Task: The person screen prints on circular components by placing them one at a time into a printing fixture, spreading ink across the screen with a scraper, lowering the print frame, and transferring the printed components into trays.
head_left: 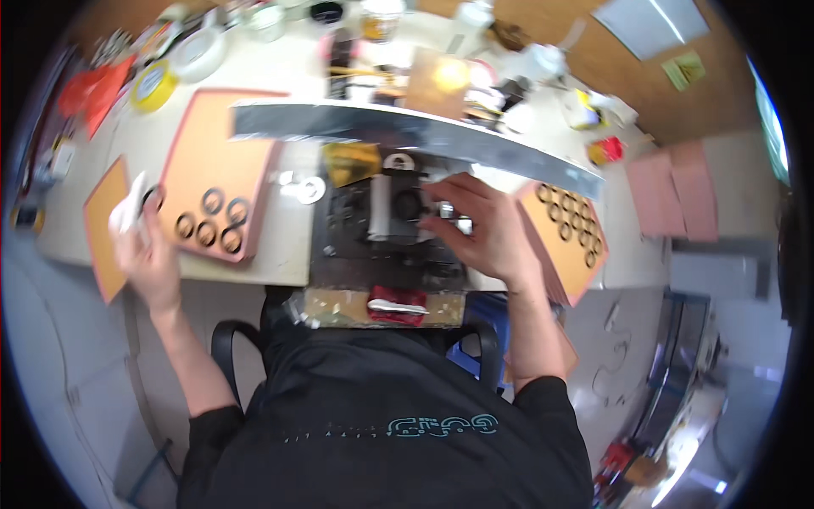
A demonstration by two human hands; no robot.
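My left hand (pixel 146 259) is raised at the left, beside an orange board (pixel 199 127) with pink edges. Its fingers pinch a black ring (pixel 153 198), and a white cloth-like piece (pixel 127 208) sits at the fingertips. Several more black rings (pixel 213 201) lie on that board's near end. My right hand (pixel 483 225) reaches over a dark work block (pixel 409 204) in the middle, which bears a round black part. Its thumb and forefinger close at the block's right side; whatever they grip is too blurred to name. A white strip (pixel 380 206) stands left of the round part.
A long grey bar (pixel 407 131) crosses above the work block. On the right, rows of black rings lie on another orange board (pixel 564 225). A red packet (pixel 397 305) rests at the table's front edge. Tubs, a yellow tape roll (pixel 153 86) and bottles crowd the back.
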